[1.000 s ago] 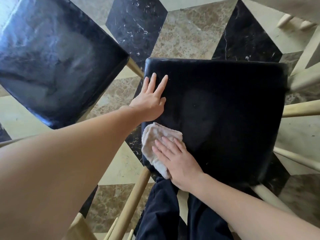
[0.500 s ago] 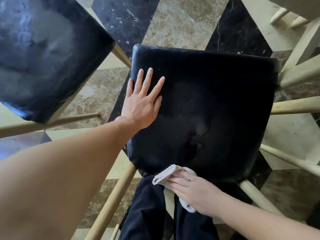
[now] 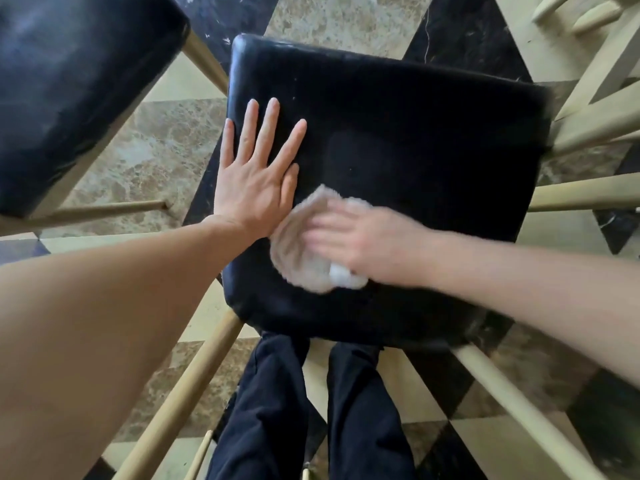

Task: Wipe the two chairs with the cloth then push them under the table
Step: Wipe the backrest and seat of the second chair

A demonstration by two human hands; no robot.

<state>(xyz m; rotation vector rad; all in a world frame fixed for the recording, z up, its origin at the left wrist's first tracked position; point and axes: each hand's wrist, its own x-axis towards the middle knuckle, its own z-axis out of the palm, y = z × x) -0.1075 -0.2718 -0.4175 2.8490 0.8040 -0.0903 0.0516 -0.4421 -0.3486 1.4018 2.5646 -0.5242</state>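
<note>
The bare left hand [image 3: 254, 188] lies flat, palm down, fingers straight and spread, pointing far. The right hand [image 3: 367, 240], motion-blurred, lies just right of it with its fingers reaching left.

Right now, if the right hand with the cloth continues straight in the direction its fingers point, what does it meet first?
Most likely the left hand, lying flat on the chair seat. The right hand points leftward, and the cloth under it already almost touches the left palm, though motion blur makes this uncertain.
</note>
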